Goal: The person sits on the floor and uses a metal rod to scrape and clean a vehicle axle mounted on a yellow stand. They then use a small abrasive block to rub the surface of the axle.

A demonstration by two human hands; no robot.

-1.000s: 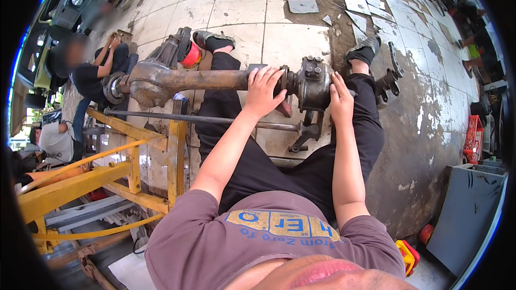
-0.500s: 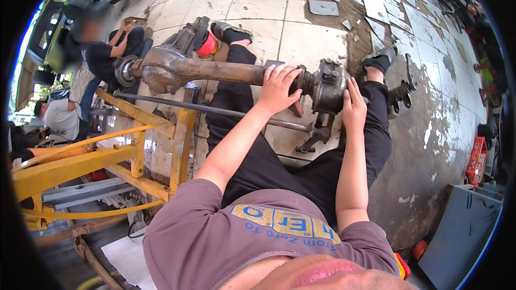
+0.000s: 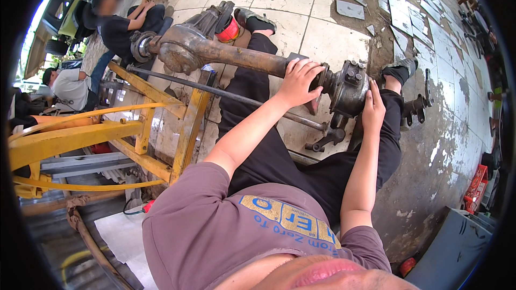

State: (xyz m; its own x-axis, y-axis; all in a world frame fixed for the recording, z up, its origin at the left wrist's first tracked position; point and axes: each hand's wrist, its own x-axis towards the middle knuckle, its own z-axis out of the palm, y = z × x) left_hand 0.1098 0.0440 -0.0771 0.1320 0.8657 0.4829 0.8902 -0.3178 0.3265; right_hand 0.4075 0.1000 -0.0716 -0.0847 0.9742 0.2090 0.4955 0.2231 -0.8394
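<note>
A greasy vehicle axle lies across in front of me, with its bulky differential housing at the left and a round dark steering knuckle at the right end. My left hand curls over the tube just short of the knuckle, thumb toward me. Against the knuckle's outer side lies my right hand, its fingers stretched and nothing enclosed in them. A long tie rod runs below the tube to a steering arm. The undersides of both palms are hidden.
My legs spread around the knuckle end. A yellow metal frame stands at the left. Beyond it a person sits low; another person is farther left. A metal bracket lies past my right leg. Broken tiles litter the far floor.
The view has shifted, so the whole scene sits farther right and slightly lower. Both hands keep their places on the axle. The seated person has shifted little.
</note>
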